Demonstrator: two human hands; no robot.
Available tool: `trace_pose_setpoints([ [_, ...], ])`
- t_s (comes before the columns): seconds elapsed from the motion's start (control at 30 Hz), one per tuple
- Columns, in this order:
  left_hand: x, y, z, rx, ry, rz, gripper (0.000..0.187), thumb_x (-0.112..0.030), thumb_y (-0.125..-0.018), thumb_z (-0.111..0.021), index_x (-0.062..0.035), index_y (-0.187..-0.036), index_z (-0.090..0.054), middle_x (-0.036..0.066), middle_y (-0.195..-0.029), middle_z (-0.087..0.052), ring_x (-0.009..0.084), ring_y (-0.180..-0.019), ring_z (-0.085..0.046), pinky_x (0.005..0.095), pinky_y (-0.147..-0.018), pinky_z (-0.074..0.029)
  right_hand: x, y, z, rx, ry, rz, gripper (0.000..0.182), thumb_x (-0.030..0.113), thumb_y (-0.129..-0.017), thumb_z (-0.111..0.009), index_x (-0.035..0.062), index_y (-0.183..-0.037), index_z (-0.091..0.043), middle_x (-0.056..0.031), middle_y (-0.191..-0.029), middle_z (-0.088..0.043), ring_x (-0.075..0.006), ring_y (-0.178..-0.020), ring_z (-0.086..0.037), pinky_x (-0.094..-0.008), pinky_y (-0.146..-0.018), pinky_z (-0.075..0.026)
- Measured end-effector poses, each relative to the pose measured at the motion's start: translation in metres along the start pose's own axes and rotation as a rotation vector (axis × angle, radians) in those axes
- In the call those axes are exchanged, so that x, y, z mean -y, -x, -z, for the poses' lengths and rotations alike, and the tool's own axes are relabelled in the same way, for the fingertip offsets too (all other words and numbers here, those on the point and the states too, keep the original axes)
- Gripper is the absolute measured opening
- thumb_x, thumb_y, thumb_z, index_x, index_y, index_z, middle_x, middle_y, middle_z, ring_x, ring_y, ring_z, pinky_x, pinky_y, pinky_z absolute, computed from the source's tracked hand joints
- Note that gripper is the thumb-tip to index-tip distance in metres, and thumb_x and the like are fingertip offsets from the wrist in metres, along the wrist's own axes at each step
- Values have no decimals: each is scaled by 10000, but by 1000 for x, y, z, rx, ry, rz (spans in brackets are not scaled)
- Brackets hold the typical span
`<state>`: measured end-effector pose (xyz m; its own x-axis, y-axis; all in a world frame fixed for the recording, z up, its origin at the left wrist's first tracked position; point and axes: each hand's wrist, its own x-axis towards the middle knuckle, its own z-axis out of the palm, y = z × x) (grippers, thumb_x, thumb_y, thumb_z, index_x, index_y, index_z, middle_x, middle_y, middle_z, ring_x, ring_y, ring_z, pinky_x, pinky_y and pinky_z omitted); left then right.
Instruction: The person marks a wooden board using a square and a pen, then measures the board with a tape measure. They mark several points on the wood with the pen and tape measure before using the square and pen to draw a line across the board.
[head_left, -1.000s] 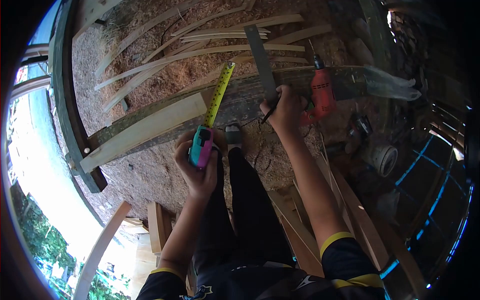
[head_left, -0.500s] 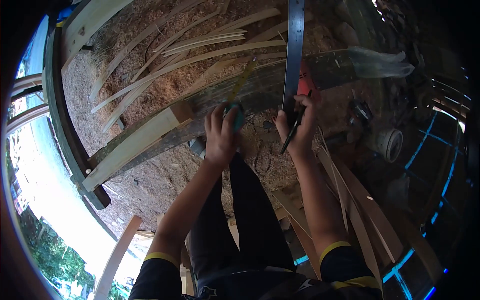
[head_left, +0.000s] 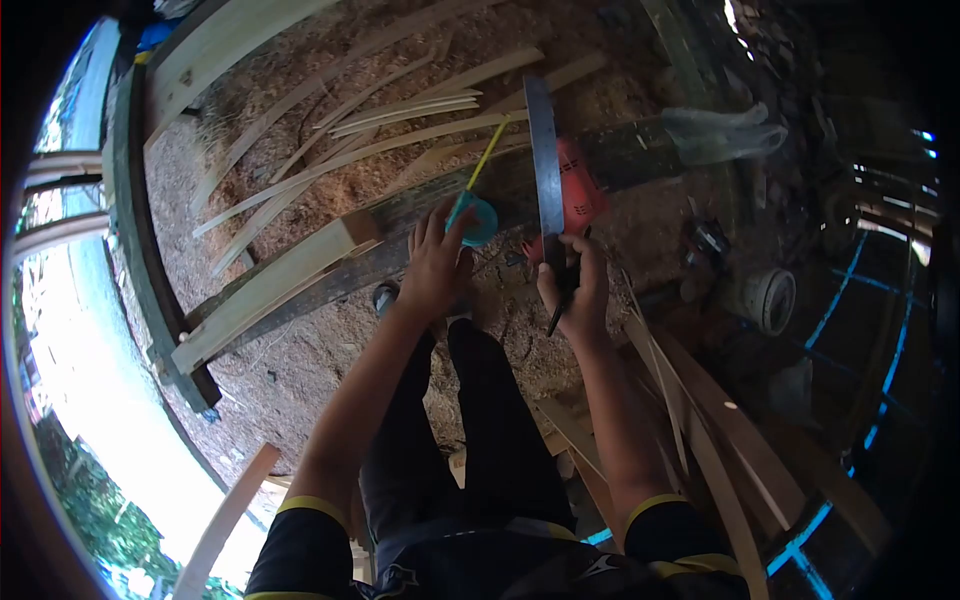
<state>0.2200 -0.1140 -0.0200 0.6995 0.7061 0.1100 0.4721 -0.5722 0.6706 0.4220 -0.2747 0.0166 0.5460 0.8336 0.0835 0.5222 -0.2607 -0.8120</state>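
Observation:
My left hand (head_left: 432, 268) is closed on the side of a round teal tape measure (head_left: 483, 222), its yellow tape (head_left: 487, 157) pulled out away from me. My right hand (head_left: 584, 292) grips the dark end of a try square, whose long flat metal blade (head_left: 543, 150) points away from me. A thin dark pen or pencil (head_left: 555, 319) is also in the right hand, its lower end sticking out below the fingers. Just beyond that hand, a red power tool (head_left: 582, 185) sits on the dark beam (head_left: 420, 192), partly behind the blade.
A pale squared timber (head_left: 275, 290) lies along the beam at left. Thin wood strips (head_left: 360, 150) and shavings cover the ground beyond. A plastic bag (head_left: 725, 132) rests at the right. Boards (head_left: 720, 400) lean near my right arm, and a white bucket (head_left: 775, 301) stands beyond.
The metal blade has come lower and slightly left with my right hand, showing more of the red tool. The tape measure has turned, so its teal case and yellow tape show more clearly.

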Motion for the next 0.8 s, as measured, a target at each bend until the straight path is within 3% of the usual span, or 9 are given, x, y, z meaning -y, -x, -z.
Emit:
trace_pose_setpoints([
  [0.13, -13, 35, 52, -35, 307, 196, 497, -79, -1088, -649, -56, -1583, -614, 208, -1503, -692, 439, -1420, -617, 528, -1204, -476, 48, 6, -15, 127, 27, 76, 459, 182, -938, -855, 45, -1327, -654, -115, -1068, -624, -286, -948, -648, -441, -829, -532],
  [0.2, -11, 54, 72, -130, 551, 393, 413, -209, -1216, -553, -10, -1569, -634, 152, -1379, -760, 287, -1336, -681, 426, -1162, -516, 68, 12, -34, 273, -16, 107, 442, 209, -924, -878, 61, -1274, -651, -148, -1071, -630, -355, -978, -666, -481, -876, -532],
  [0.3, -16, 59, 122, -299, 683, 637, 416, -217, -1209, -597, -2, -1564, -623, 166, -1322, -785, 222, -1216, -734, 379, -1036, -561, 111, 9, -69, 403, -17, 231, 428, 237, -918, -891, 68, -1219, -639, -161, -1075, -630, -398, -996, -668, -523, -909, -526],
  [0.33, 3, 66, 123, -396, 677, 580, 420, -187, -1188, -650, 25, -1548, -609, 145, -1222, -800, 149, -1103, -742, 321, -930, -576, 122, 9, -82, 445, -38, 275, 424, 243, -930, -883, 69, -1217, -624, -172, -1092, -630, -426, -1029, -666, -536, -922, -526],
  [0.47, 42, 76, 150, -458, 763, 545, 367, -27, -1138, -680, 42, -1491, -605, 84, -976, -786, 118, -886, -738, 277, -782, -573, 151, 6, -116, 544, -10, 345, 494, 281, -920, -909, 70, -1256, -614, -169, -1107, -630, -424, -1060, -662, -534, -937, -524],
  [0.5, 47, 76, 162, -484, 841, 581, 363, -14, -1138, -669, 36, -1492, -609, 84, -965, -781, 102, -852, -717, 265, -746, -560, 162, 3, -124, 555, -19, 417, 524, 311, -908, -942, 77, -1255, -627, -143, -1095, -637, -380, -1048, -659, -510, -944, -509],
  [0.53, 59, 75, 172, -483, 828, 593, 376, -30, -1139, -682, 29, -1504, -613, 69, -957, -776, 94, -837, -701, 266, -737, -553, 169, 0, -130, 562, -29, 489, 553, 341, -895, -974, 85, -1254, -640, -116, -1083, -645, -337, -1037, -656, -486, -952, -494],
  [0.67, 97, 62, 187, -481, 785, 611, 377, -59, -1140, -704, 25, -1502, -639, 45, -941, -771, 78, -812, -667, 261, -721, -533, 167, -14, -150, 606, -17, 617, 668, 381, -827, -1006, 91, -1305, -642, -99, -1135, -652, -343, -1085, -645, -496, -1002, -476],
  [0.8, 136, 52, 174, -410, 680, 594, 401, -83, -1128, -728, 15, -1508, -643, 47, -931, -773, 77, -816, -666, 266, -737, -540, 146, -35, -162, 632, 171, 681, 660, 295, -774, -1012, 150, -1320, -672, -82, -1155, -638, -348, -1111, -630, -518, -1029, -475],
])
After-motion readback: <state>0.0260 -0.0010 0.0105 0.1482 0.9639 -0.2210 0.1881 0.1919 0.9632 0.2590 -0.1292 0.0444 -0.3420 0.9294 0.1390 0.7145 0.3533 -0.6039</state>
